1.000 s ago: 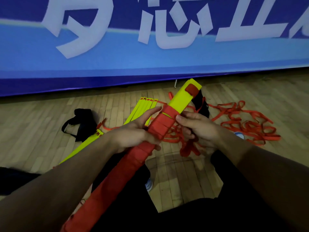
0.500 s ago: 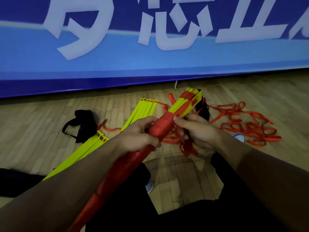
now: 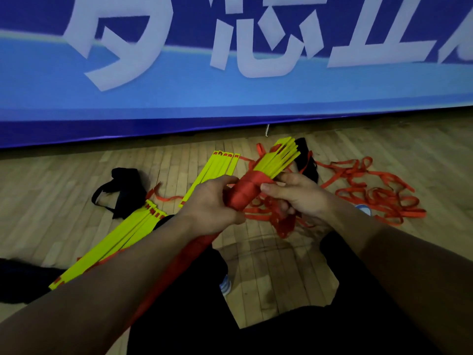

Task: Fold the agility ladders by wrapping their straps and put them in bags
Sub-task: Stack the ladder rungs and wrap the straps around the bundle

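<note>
Risk assessment: the principal hazard is the wrap slackening. The yellow rungs (image 3: 282, 157) fan apart at the far end of the held ladder bundle (image 3: 249, 192), which suggests the binding there is not yet tight; if tension on the red strap (image 3: 281, 221) drops, the coils could slide toward the splayed tips and the stack spread. A second hazard is the loose strap tangle (image 3: 373, 196) on the wooden floor (image 3: 384, 149) to the right, lying near the strap being fed; a snag there would likely jerk the wrap off line.

Hand pose: the left hand (image 3: 212, 203) is closed around the wrapped section from the left, fingers curled over the top, forearm angled up from the lower left. The right hand (image 3: 297, 196) grips the bundle's right side, thumb on the red coils, its lower fingers gathering a hanging bunch of strap. Both hands are shut on the work, held above the lap.

Location of items: the bundle is held in the air, tilted away and to the right. A second ladder (image 3: 143, 226) lies flat on the floor to the left, unwrapped. A black bag (image 3: 125, 188) lies beyond it, apparently unfilled. Bagging is not yet begun.
</note>
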A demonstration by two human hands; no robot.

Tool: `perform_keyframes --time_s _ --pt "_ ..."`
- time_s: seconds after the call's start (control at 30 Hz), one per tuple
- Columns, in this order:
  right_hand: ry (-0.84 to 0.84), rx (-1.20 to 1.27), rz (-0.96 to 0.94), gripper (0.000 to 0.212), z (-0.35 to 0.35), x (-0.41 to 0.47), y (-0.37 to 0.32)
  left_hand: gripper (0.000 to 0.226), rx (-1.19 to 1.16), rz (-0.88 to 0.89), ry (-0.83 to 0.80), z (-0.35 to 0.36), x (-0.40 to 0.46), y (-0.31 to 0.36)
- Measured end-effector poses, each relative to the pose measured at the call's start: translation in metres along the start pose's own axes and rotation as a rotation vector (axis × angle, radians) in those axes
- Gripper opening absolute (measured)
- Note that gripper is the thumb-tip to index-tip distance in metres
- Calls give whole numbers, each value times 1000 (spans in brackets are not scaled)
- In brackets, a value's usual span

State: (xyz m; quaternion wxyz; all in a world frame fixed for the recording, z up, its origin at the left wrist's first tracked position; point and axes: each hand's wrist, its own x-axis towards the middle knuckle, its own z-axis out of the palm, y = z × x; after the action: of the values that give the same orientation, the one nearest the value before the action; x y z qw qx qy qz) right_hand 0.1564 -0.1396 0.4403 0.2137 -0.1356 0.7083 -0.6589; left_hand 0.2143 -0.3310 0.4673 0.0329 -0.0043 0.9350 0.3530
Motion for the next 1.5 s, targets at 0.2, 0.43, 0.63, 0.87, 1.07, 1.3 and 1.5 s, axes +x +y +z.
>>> perform_keyframes --time_s 0.2,0.43,0.63,0.87,1.07,1.3,1.5 --pt "111 158 18 31 6 1 5 40 -360 -127 -320 -14 -1 5" --pt "175 -185 0 30 14 5 -9 105 383 57 6 9 -1 6" --pt "10 91 27 5 -4 -5 -9 99 -196 44 -101 -13 6 -1" --pt "74 232 -37 36 6 3 -15 63 -767 -75 -318 -11 0 -5" --pt "273 128 -65 28 18 9 -10 106 214 127 -131 -2 5 1" --pt "113 -134 -28 29 5 4 -10 102 419 187 123 9 -4 -2" --pt "-56 135 20 21 -10 -1 -5 87 -218 154 -41 2 5 -10"
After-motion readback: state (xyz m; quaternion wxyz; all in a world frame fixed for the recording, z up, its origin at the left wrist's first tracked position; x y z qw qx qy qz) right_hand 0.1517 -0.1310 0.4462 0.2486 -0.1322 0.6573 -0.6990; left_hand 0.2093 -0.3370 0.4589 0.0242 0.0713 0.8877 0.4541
